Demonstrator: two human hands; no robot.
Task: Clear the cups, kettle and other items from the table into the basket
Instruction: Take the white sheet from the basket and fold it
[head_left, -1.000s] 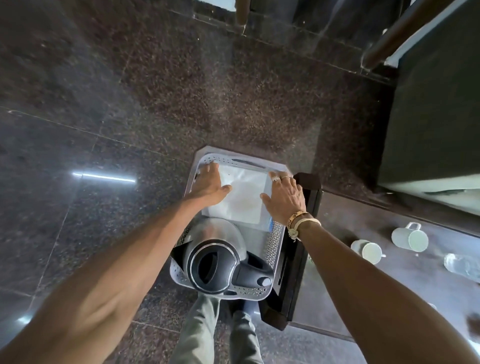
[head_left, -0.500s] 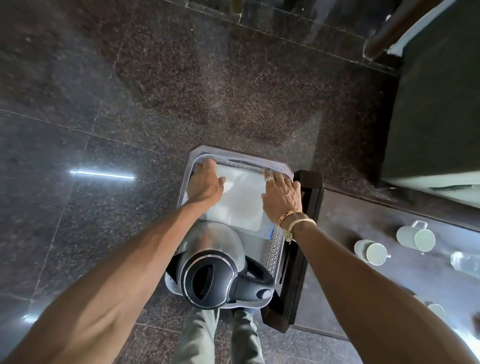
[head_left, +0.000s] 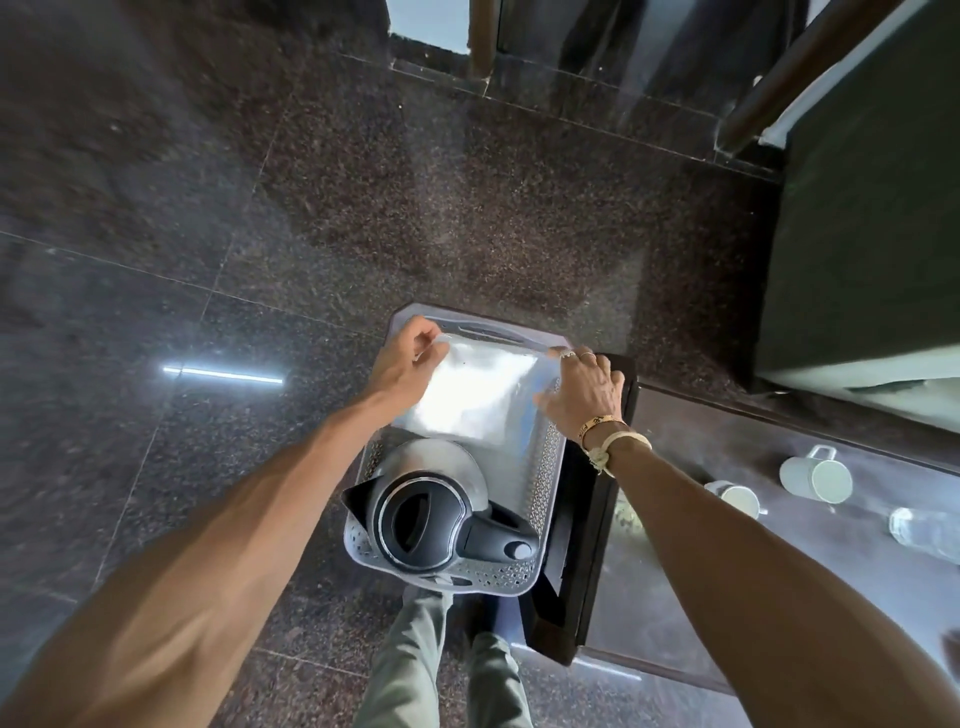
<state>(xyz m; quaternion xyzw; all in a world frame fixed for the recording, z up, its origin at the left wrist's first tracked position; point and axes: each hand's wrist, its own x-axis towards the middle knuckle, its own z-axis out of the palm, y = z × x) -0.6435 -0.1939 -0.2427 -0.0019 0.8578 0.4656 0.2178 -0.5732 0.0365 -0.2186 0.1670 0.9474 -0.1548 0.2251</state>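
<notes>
A grey perforated basket (head_left: 551, 483) stands on the floor against the table's left end. A steel kettle (head_left: 422, 519) with a black lid and handle sits in its near half. A white plastic sheet (head_left: 480, 397) lies over the far half. My left hand (head_left: 405, 364) pinches the sheet's far left corner. My right hand (head_left: 587, 389) grips its far right corner with curled fingers, thumb spread on the sheet's right edge. Two white cups (head_left: 815, 475) (head_left: 736, 496) lie on their sides on the dark table (head_left: 727, 561).
A clear glass bottle (head_left: 924, 530) lies on the table at the right edge. A dark cushioned seat (head_left: 872, 208) stands beyond the table. Polished dark stone floor (head_left: 260, 260) spreads left and ahead. My legs (head_left: 415, 665) are below the basket.
Both hands slid from resting flat on the sheet out to its far corners and took hold of them. The sheet's far edge looks raised.
</notes>
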